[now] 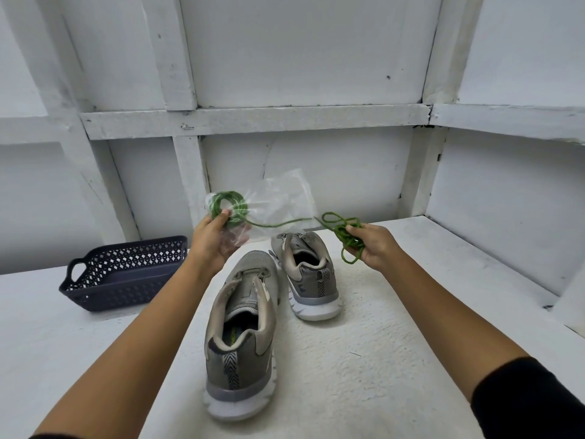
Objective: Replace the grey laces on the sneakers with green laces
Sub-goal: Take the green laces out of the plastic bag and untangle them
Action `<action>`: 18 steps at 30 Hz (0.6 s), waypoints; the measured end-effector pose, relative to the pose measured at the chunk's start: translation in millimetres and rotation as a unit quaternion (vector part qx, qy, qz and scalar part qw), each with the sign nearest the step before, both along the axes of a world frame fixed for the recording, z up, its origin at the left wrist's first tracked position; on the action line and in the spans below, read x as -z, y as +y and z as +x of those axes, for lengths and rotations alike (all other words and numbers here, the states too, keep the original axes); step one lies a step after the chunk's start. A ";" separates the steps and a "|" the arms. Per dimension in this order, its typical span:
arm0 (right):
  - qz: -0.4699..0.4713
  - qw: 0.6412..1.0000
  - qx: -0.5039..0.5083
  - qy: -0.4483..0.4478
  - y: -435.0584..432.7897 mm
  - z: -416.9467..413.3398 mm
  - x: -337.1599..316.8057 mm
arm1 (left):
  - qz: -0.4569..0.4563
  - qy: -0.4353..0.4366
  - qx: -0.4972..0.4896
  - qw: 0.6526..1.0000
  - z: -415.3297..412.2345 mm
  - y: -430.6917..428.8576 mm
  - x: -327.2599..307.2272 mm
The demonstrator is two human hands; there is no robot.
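Two grey sneakers stand on the white table with heels toward me, the left sneaker point(242, 331) nearer and the right sneaker point(308, 274) farther back; no laces show in their eyelets. My left hand point(210, 245) holds a coiled green lace point(228, 207) together with a clear plastic bag point(275, 201) above the shoes. My right hand point(375, 245) grips a loose bundle of green lace point(346, 232). A green strand runs between the two hands.
A dark blue perforated basket point(126, 274) sits at the left on the table point(395, 359). A white framed wall stands close behind, and a side wall closes the right.
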State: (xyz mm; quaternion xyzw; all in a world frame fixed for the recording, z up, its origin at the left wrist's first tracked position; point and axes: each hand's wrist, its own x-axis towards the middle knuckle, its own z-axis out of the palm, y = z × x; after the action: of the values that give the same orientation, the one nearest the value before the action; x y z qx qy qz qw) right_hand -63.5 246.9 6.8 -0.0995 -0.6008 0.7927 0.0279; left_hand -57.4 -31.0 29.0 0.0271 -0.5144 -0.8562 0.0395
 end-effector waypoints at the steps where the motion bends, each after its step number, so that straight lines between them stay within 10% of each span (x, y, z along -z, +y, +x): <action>1: 0.026 1.000 0.007 -0.004 5.9 0.3 3.6 | 0.006 -0.002 -0.004 1.000 -0.4 -1.7 0.5; 7: 0.207 0.976 0.009 -0.064 31.5 4.7 36.2 | 0.029 -0.007 -0.001 1.000 -4.8 -0.4 1.9; 12: 0.476 0.877 0.021 -0.060 25.7 10.2 50.5 | 0.023 -0.001 0.023 0.999 -8.6 10.7 3.9; 18: 0.541 0.837 0.049 -0.059 27.1 9.0 62.4 | 0.009 -0.011 0.039 0.999 -11.0 22.2 7.6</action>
State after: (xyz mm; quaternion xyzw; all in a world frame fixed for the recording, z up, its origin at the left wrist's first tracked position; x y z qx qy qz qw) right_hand -54.5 274.0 -55.5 -0.1442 -0.9290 0.3312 0.0808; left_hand -68.4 -8.8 21.4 0.0167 -0.5073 -0.8616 0.0007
